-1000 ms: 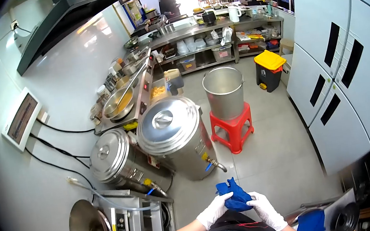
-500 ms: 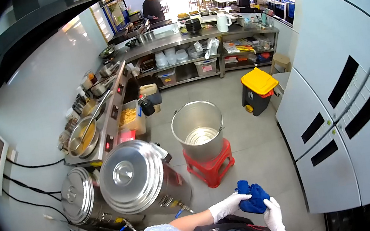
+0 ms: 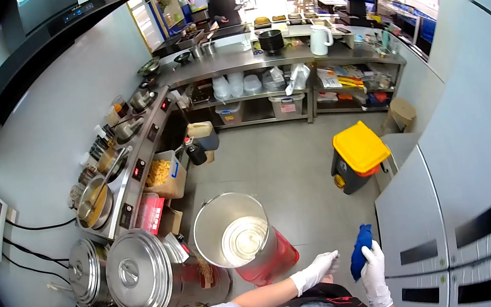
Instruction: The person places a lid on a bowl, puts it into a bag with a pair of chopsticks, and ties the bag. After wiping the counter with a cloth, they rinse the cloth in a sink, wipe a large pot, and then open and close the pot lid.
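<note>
My right hand (image 3: pixel 373 270), in a white glove, is closed around a bunched blue cloth (image 3: pixel 362 250), which sticks up above the thumb. My left hand (image 3: pixel 318 272), gloved the same way, is apart from the cloth with its fingers stretched out and nothing in them. In front of the left hand, a big metal bucket (image 3: pixel 206 234) with a wire handle stands on a red plastic stool (image 3: pixel 273 259). Only its shiny bottom shows inside.
Two lidded steel pots (image 3: pixel 140 275) stand at the left, below a cooking counter (image 3: pixel 137 184) with pans. A yellow-lidded bin (image 3: pixel 361 146) and grey cabinets (image 3: pixel 414 211) are on the right. A person (image 3: pixel 223 6) stands behind the far steel counter (image 3: pixel 232 61).
My left hand has let go of the blue cloth; it is now in my right hand alone, further right. The view has moved forward, so the bucket and stool appear nearer.
</note>
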Tool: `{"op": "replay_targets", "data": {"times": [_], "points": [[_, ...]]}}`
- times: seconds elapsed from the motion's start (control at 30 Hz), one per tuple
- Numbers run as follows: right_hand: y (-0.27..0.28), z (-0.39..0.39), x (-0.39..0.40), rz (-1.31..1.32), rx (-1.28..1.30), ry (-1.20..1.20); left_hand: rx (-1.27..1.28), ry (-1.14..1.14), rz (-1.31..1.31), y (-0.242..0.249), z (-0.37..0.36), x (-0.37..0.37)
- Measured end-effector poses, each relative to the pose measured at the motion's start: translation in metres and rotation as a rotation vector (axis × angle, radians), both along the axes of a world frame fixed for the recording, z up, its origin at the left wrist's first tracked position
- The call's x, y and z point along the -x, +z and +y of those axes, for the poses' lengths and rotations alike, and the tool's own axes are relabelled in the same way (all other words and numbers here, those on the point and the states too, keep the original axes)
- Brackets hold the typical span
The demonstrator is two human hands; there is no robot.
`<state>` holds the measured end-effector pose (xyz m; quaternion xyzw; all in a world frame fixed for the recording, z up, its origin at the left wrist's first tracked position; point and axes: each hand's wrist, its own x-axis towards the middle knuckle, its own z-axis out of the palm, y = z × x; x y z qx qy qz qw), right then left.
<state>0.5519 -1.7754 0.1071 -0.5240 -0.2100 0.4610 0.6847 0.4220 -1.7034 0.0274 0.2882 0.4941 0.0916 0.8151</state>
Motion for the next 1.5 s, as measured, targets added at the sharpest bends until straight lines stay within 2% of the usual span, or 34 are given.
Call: {"op": "replay_targets", "data": {"times": [0.07,0.13,0.2,0.23,0.27,0.3,0.33,0.37,0.4,0.47,0.5,0.53,0.6,0.63,0.73,0.8,0.83,0.97,1.07,1.13,1.2,1.23,1.33,1.4,1.47,1.5], "points": [[0.001,0.052,-0.023,-0.127,0.107,0.176,0.122,-0.08,-0.208,-0.013,0.049,-0.027],[-0.001,0.104,-0.037,-0.249,0.114,0.349,-0.086,-0.021,-0.112,-0.016,0.093,-0.049],[-0.026,0.155,-0.047,-0.422,0.046,0.406,-0.352,0.384,-0.306,-0.025,0.133,-0.068],[-0.021,0.184,-0.053,-0.304,0.054,0.447,-0.294,0.531,-0.343,-0.011,0.159,-0.075],[-0.012,0.213,-0.058,-0.184,0.067,0.483,-0.383,0.552,-0.208,-0.021,0.189,-0.081],[-0.004,0.244,-0.063,-0.18,0.067,0.485,-0.395,0.637,-0.223,-0.064,0.222,-0.086],[0.004,0.273,-0.067,-0.086,0.055,0.508,-0.402,0.722,-0.234,-0.058,0.248,-0.088],[0.006,0.3,-0.07,0.008,0.047,0.531,-0.368,0.685,-0.136,-0.052,0.268,-0.085],[-0.003,0.329,-0.073,0.006,0.047,0.532,-0.469,0.609,-0.053,-0.027,0.296,-0.084],[-0.018,0.401,-0.082,0.31,-0.013,0.511,-0.526,0.674,-0.071,-0.018,0.356,-0.085],[-0.014,0.433,-0.087,0.388,0.018,0.527,-0.491,0.637,-0.081,-0.001,0.383,-0.081],[-0.013,0.462,-0.09,0.392,0.025,0.535,-0.462,0.512,0.044,0.005,0.413,-0.075],[-0.012,0.525,-0.098,0.48,0.001,0.539,-0.29,0.455,-0.04,0.023,0.467,-0.067],[-0.012,0.556,-0.103,0.483,-0.007,0.55,-0.299,0.462,-0.035,0.027,0.494,-0.063],[-0.025,0.631,-0.112,0.463,0.049,0.538,-0.23,0.556,-0.013,0.037,0.566,-0.05],[-0.044,0.683,-0.114,0.334,0.081,0.548,-0.361,0.65,0.035,0.049,0.615,-0.045],[-0.043,0.71,-0.116,0.4,0.131,0.55,-0.375,0.659,0.045,0.052,0.642,-0.044],[-0.106,0.823,-0.114,0.211,0.167,0.62,-0.472,0.773,0.068,0.031,0.753,-0.041],[-0.079,0.92,-0.104,0.237,0.241,0.71,-0.512,0.806,0.114,0.04,0.837,-0.036],[-0.067,0.982,-0.091,0.212,0.237,0.666,-0.558,0.824,0.178,0.063,0.89,-0.031],[-0.05,1.041,-0.086,0.215,0.213,0.837,-0.609,0.875,0.171,0.09,0.941,-0.025],[-0.011,1.066,-0.084,0.129,0.274,0.863,-0.638,0.86,0.221,0.089,0.965,-0.016],[-0.013,1.136,-0.065,0.026,0.172,0.882,-0.621,0.903,0.168,0.104,1.03,0.0],[-0.04,1.179,-0.049,0.026,0.092,0.864,-0.633,0.917,0.176,0.108,1.074,0.011],[-0.06,1.218,-0.037,-0.104,-0.028,0.83,-0.643,0.917,0.183,0.11,1.123,0.023],[-0.055,1.24,-0.035,-0.094,0.02,0.878,-0.651,0.895,0.165,0.112,1.147,0.029]]}}
